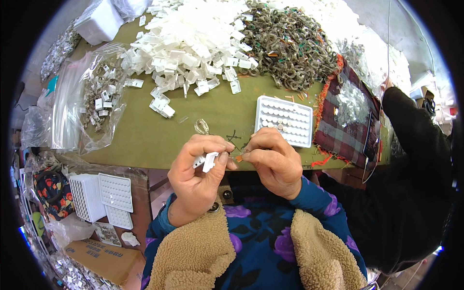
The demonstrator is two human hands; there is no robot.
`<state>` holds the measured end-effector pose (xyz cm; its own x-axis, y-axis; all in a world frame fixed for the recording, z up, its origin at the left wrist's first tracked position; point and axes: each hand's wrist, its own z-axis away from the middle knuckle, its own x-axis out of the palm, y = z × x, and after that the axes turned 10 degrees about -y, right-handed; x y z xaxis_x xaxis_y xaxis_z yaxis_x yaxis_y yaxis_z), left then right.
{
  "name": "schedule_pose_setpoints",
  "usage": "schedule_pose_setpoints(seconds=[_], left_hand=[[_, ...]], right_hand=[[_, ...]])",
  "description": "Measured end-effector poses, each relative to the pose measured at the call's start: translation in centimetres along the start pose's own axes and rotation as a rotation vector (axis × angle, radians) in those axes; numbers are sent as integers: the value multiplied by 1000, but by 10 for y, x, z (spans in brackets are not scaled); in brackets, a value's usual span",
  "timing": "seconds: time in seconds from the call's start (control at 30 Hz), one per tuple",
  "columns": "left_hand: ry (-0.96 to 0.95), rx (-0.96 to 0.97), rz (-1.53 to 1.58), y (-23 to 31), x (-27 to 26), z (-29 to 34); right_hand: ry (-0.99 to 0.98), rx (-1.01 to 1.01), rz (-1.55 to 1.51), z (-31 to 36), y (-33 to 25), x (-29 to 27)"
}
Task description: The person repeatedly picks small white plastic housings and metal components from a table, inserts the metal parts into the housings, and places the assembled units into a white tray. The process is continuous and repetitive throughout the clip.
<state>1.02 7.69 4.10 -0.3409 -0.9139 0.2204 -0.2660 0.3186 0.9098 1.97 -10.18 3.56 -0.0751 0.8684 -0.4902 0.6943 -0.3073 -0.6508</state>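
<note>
My left hand point(195, 176) is closed around a small white plastic housing point(210, 162), pinched between thumb and fingers. A coiled loop of thin clear wire point(201, 126) stands up just beyond its fingers. Close to its right, my right hand point(276, 162) is closed in a pinch on the thin wire's end, level with the left fingertips. The exact joint between wire and housing is too small to make out. Beyond the right hand lies a white tray point(309, 137) with rows of round, button-like pieces point(280, 121).
On the green table point(227, 106) are a heap of white housings point(188, 43) and a heap of coiled wires point(290, 46). Plaid cloth point(350, 128) lies right, a clear bag point(111, 116) left. A person's black sleeve point(415, 130) is at right; stacked trays point(116, 191) sit lower left.
</note>
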Motion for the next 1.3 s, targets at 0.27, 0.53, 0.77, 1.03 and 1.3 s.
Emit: schedule_pose_setpoints(seconds=[0.27,0.53,0.77,1.03,1.3], left_hand=[[166,-41,134,-11,2,0],[145,-314,316,-7,2,2],[3,-597,475,-9,3,-4],[-89,-672,292,-5,-10,-7],[-13,-633,155,1,-18,-5]], right_hand=[[77,553,-870,4,-10,7],[178,642,-1202,6,4,14],[138,664,-1243,4,2,20],[40,825,-1514,3,8,6],[45,817,-1318,3,9,8]])
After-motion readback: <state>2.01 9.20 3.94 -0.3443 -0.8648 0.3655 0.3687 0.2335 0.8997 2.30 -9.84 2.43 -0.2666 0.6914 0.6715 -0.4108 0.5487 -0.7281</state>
